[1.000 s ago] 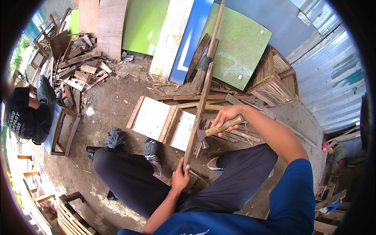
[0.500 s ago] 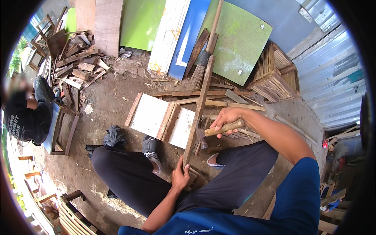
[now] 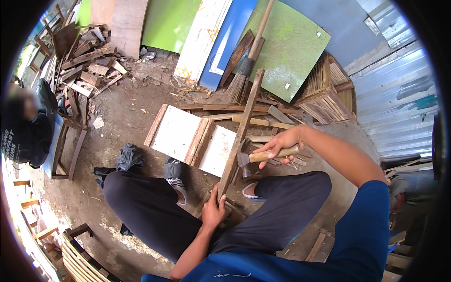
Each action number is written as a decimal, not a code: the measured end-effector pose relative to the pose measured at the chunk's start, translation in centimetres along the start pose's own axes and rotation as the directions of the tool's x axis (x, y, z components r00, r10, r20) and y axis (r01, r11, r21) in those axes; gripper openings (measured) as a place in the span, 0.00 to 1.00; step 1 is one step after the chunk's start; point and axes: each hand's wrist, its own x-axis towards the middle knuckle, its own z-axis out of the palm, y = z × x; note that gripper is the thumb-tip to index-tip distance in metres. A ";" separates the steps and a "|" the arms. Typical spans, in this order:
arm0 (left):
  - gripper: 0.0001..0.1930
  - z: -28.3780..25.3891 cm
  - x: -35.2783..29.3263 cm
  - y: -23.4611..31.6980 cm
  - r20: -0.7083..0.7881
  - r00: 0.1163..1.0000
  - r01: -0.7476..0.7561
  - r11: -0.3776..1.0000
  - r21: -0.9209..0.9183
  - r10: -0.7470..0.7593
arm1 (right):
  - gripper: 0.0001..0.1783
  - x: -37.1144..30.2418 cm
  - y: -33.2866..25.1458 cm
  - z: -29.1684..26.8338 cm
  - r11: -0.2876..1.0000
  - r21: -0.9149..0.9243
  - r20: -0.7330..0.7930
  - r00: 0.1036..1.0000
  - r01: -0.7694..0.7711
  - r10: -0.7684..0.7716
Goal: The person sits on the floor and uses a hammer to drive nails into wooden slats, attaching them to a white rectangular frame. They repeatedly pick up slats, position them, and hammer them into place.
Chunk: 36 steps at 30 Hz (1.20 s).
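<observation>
Between my knees a long wooden strip (image 3: 243,124) slants up and away from me. My left hand (image 3: 214,210) is closed round its near end. In my right hand (image 3: 280,146) I grip a hammer (image 3: 274,154) by its wooden handle; the metal head is right beside the strip's right side, and I cannot tell whether they touch. Beyond my feet lies a white panel piece with wooden battens (image 3: 201,143), partly behind the strip. Under my left hand are some short wood blocks (image 3: 234,215), mostly hidden.
Scrap wood (image 3: 89,66) is heaped at the far left. A person in dark clothes (image 3: 28,127) sits on the left. A broom (image 3: 242,77) leans against a green board (image 3: 286,51); a slatted wooden frame (image 3: 329,94) stands right of it. A black plastic bag (image 3: 129,157) lies near my left foot.
The view has shifted slightly. My hands keep their grips on the strip and the hammer, and the hammer head stays close to the strip.
</observation>
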 end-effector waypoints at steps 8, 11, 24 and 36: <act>0.27 -0.1 0.3 0.5 0.037 0.995 0.096 0.992 -0.079 -0.093 | 0.43 0.4 -3.9 2.8 0.986 -0.014 -0.237 0.959 -0.165 0.157; 0.27 0.3 0.5 -0.2 -0.030 0.999 0.009 0.998 -0.066 -0.011 | 0.39 0.4 -3.1 3.2 0.984 0.053 -0.266 0.948 -0.169 0.177; 0.27 2.0 2.1 3.5 -0.073 0.997 -0.005 0.918 -0.396 -0.026 | 0.29 1.2 -3.1 15.4 0.830 0.509 -0.596 0.790 0.228 0.148; 0.29 1.9 1.4 0.7 -0.085 0.992 0.061 0.936 -0.346 -0.097 | 0.38 2.6 11.5 10.4 0.872 0.234 -0.760 0.641 0.429 -0.112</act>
